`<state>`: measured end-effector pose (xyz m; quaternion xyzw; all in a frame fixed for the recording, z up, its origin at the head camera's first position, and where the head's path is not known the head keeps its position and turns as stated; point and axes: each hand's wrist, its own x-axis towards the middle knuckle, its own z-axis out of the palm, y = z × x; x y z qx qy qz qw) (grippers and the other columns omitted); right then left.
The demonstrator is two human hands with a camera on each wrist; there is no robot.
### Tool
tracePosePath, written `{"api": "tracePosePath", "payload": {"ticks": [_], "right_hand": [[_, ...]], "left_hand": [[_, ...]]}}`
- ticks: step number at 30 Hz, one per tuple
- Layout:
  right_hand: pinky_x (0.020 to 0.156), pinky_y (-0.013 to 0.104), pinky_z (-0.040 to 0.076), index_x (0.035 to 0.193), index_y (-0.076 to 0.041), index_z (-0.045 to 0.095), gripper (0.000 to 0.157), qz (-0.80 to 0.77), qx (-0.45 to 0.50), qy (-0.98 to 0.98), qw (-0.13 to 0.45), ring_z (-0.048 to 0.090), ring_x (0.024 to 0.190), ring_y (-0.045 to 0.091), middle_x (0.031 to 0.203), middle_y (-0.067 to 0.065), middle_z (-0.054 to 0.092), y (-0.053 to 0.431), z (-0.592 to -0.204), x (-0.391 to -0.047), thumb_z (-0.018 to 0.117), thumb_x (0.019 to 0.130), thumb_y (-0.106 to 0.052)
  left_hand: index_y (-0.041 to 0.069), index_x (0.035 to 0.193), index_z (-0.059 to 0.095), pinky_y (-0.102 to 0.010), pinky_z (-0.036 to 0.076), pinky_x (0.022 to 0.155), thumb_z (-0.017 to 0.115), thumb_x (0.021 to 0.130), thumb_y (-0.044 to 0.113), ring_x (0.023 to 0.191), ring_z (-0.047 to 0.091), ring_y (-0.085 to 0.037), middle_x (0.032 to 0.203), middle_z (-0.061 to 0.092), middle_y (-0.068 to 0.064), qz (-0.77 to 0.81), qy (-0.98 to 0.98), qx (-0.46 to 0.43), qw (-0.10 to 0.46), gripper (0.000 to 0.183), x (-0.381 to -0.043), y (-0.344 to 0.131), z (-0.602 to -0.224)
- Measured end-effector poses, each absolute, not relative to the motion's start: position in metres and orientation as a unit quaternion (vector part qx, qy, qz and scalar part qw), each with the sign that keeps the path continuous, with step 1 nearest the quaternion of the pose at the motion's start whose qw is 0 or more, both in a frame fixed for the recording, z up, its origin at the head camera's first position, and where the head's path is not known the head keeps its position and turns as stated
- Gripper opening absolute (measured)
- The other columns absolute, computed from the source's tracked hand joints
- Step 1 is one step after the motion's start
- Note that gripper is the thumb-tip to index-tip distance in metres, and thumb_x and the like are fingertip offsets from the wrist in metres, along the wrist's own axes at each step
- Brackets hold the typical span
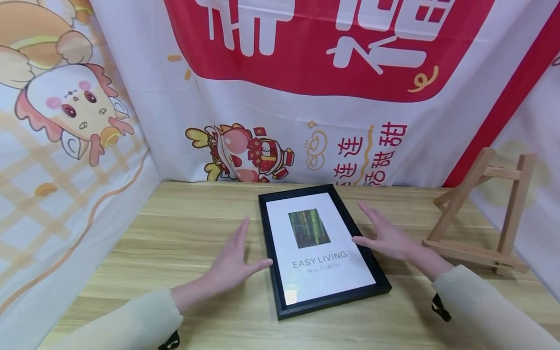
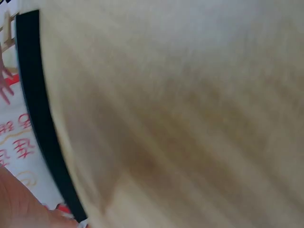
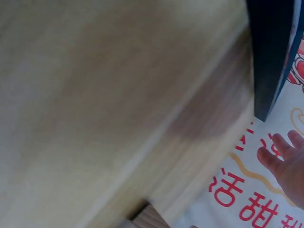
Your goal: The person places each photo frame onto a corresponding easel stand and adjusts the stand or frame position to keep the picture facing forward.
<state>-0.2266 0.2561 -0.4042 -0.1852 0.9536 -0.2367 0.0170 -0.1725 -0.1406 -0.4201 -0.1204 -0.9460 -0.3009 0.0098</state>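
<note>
A black picture frame [image 1: 324,297] lies flat on the wooden table, holding a white sheet printed "EASY LIVING" and a small green picture. To its left is my left hand [image 1: 228,267], fingers extended and thumb pointing at the frame's left edge; whether the thumb touches is unclear. On the other side, my right hand [image 1: 391,239] has its fingers spread, the thumb reaching over the right edge. Neither hand grips anything. Both wrist views show the frame's dark side, with part of the left hand [image 2: 19,204] and of the right hand [image 3: 289,166] at the image borders.
A small wooden easel [image 1: 465,248] stands at the right of the table [image 1: 175,233]. Behind the table hangs a white cloth [image 1: 166,121] with red lettering and cartoon figures; similar cloth covers the left and right sides.
</note>
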Motion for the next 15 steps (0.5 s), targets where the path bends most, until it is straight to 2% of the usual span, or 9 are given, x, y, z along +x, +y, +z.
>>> {"api": "tracePosePath", "payload": {"ticks": [8, 15], "right_hand": [[0.102, 0.068, 0.030, 0.155, -0.011, 0.019, 0.089, -0.291, -0.178, 0.940, 0.028, 0.031, 0.136, 0.044, 0.152, 0.022, 0.030, 0.264, -0.420, -0.227, 0.066, 0.089, -0.048], [0.104, 0.065, 0.030, 0.153, -0.006, 0.025, 0.085, -0.324, -0.173, 0.928, 0.057, 0.035, 0.133, 0.045, 0.148, 0.025, 0.037, 0.269, -0.430, -0.227, 0.067, 0.090, -0.045]], "left_hand": [[0.018, 0.157, 0.000, -0.052, 0.021, 0.113, 0.078, 0.071, 0.060, 0.142, 0.021, -0.036, 0.160, 0.015, -0.011, -0.367, -0.924, -0.099, -0.032, 0.124, -0.173, -0.129, -0.437], [0.008, 0.156, 0.010, -0.052, 0.025, 0.112, 0.080, 0.072, 0.055, 0.139, 0.030, -0.036, 0.151, 0.036, -0.018, -0.373, -0.922, -0.092, -0.038, 0.119, -0.175, -0.126, -0.442]]}}
